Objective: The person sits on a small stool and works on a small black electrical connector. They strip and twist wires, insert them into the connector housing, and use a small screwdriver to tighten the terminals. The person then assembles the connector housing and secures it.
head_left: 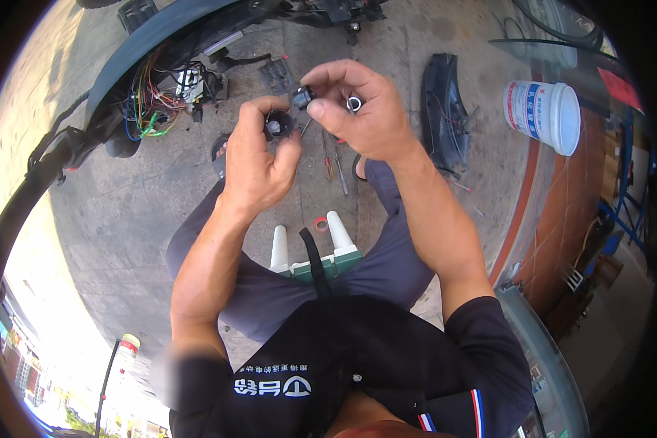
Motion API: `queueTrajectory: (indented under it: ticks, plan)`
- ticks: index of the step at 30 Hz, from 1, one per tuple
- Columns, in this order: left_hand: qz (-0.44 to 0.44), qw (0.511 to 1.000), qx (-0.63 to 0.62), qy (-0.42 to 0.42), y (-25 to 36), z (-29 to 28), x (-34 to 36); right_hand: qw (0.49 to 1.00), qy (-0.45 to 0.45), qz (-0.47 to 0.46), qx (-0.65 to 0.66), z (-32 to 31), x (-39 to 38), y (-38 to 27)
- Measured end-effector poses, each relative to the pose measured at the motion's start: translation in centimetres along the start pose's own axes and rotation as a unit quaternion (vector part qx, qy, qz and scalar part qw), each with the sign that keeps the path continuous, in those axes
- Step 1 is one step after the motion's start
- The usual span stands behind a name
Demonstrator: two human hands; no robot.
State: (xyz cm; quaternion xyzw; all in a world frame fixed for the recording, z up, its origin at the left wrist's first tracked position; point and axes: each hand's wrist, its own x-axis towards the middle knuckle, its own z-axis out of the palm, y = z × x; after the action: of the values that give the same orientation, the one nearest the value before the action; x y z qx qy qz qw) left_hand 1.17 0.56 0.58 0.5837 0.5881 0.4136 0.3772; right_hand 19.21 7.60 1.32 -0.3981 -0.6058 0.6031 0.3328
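Observation:
In front of me my left hand (259,157) is closed around a round black cup-shaped part (276,125), whose open end shows a pale inside. Just to its right, my right hand (369,113) pinches a small dark grey cylindrical piece (303,96) between thumb and fingers. A shiny silver ring-shaped piece (354,104) shows at the curled fingers of that hand; whether it is worn or held I cannot tell. The two parts are close together but appear apart. Below the hands, screwdrivers (342,175) lie on the ground.
At upper left, coloured wires (150,102) spill from a vehicle's dark frame (102,109). A black curved panel (445,109) lies on the right, near a white bucket (544,113). Between my legs are a green-and-white stool (336,261) and a red tape roll (320,225).

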Motion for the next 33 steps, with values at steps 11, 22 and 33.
queueTrajectory:
  ticks: [11,22,33]
  plan:
    - [-0.039,0.994,-0.102,0.030,-1.3,-0.9,-0.1,0.863,0.249,0.358,-0.257,-8.1,-2.4,28.4]
    - [-0.095,0.981,-0.167,0.023,-1.3,-0.2,-0.3,0.788,0.177,0.415,-0.418,-7.8,-5.9,39.0]
    - [-0.016,0.957,-0.287,0.043,0.5,2.6,0.5,0.974,0.164,0.155,-0.033,-6.3,1.1,13.1]
